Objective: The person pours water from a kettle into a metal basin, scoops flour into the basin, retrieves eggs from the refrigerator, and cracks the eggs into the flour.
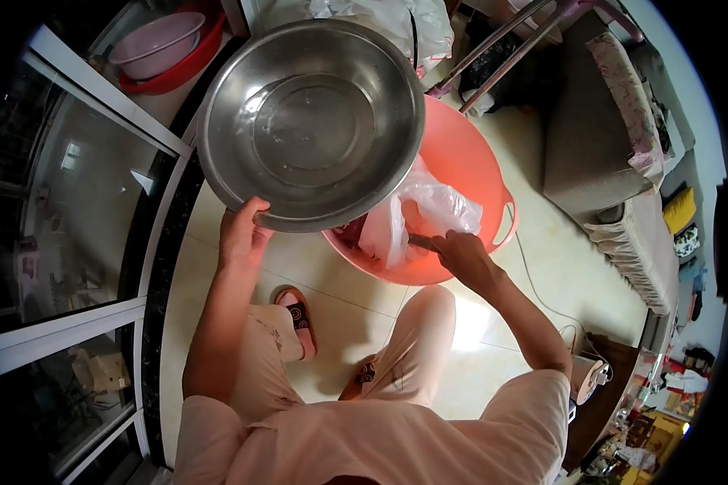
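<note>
A wide metal basin [315,129] hangs partly over a large pink tub [465,145], its inside bare and shiny. My left hand [244,234] grips the basin's near rim, thumb over the edge. Over the tub, my right hand [465,255] is closed on the handle of an object whose far end is hidden by plastic. A white translucent plastic bag [441,206] lies inside the tub, beside that handle. Something dark red shows in the tub under the basin's edge, too covered to make out.
Glass doors with white frames [89,85] stand at the left. A pink basin [158,44] sits in a red one at the upper left. To the right are a grey sofa [594,129] and a cable on the tiled floor. Metal poles rise behind the tub.
</note>
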Motion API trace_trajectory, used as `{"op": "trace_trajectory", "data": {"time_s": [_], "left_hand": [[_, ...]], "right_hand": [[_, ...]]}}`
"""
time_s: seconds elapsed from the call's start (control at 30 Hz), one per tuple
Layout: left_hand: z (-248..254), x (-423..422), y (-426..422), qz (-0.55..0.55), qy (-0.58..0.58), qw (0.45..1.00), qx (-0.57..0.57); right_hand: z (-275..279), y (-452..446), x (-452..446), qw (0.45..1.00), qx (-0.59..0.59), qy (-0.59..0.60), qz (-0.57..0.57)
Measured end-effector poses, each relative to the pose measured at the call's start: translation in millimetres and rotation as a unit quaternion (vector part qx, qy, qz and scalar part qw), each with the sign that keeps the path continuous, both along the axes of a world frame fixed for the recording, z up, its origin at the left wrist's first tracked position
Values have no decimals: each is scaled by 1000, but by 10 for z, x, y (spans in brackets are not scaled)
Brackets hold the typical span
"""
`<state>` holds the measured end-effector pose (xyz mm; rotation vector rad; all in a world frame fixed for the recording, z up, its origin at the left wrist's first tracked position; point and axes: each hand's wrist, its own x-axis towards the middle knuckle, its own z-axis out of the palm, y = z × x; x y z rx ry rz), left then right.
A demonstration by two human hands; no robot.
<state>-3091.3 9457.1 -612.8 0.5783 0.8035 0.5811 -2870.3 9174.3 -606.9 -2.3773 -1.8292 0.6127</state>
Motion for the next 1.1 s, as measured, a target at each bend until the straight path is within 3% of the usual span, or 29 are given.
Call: {"op": "trace_trajectory", "data": {"time_s": [0.03,0.07,0.3,0.6,1.1], "left_hand": [[16,-46,2,-2,-2,1000,-5],[35,-78,-3,-4,-6,1000,-10],[-34,-413,-2,11,16,1000,-6],[27,-599,-9,30,21,999,-10],[103,-567,-114,20,5,1000,14]], "right_hand": [[-72,98,-17,993,-90,-70,18],[-308,119,46,997,-72,-25,2],[-1281,478,87,986,-150,-77,4],[-1962,502,740,943,-304,64,-120],[-2341,475,1246,875,-343,238,-245]]}}
